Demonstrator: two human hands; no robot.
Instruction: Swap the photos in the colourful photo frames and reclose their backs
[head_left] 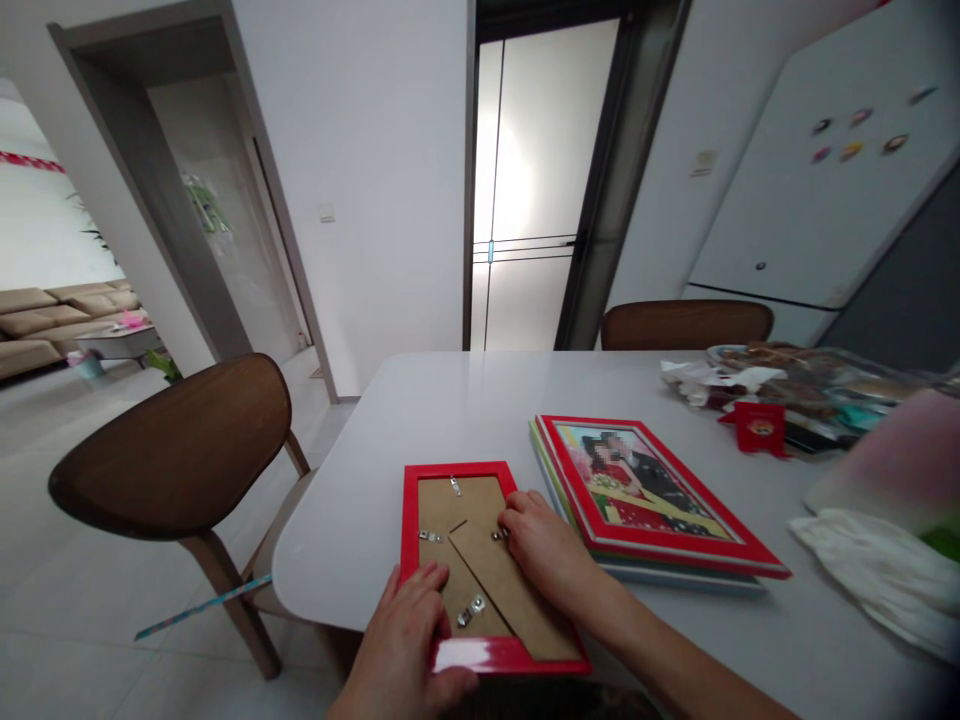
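Note:
A red picture frame [410, 515] lies face down at the near edge of the white table, its brown backing board [525, 610] up. Small metal clips sit around the board, among them a left clip [430, 537] and a lower clip [471, 610]. My left hand [405, 635] grips the frame's lower left corner, thumb by the bottom rim and fingers over the left side. At the right rim, my right hand [547, 550] has its curled fingertips on the right clip [498, 535], partly covering it.
Right of the frame, a stack of frames is topped by a red-framed couple photo [637, 485]. Farther right are a red packet [760, 428], plastic wrapping [825, 375] and a white cloth [877, 575]. A brown chair [180, 450] stands left of the table [465, 400], another chair [686, 325] behind.

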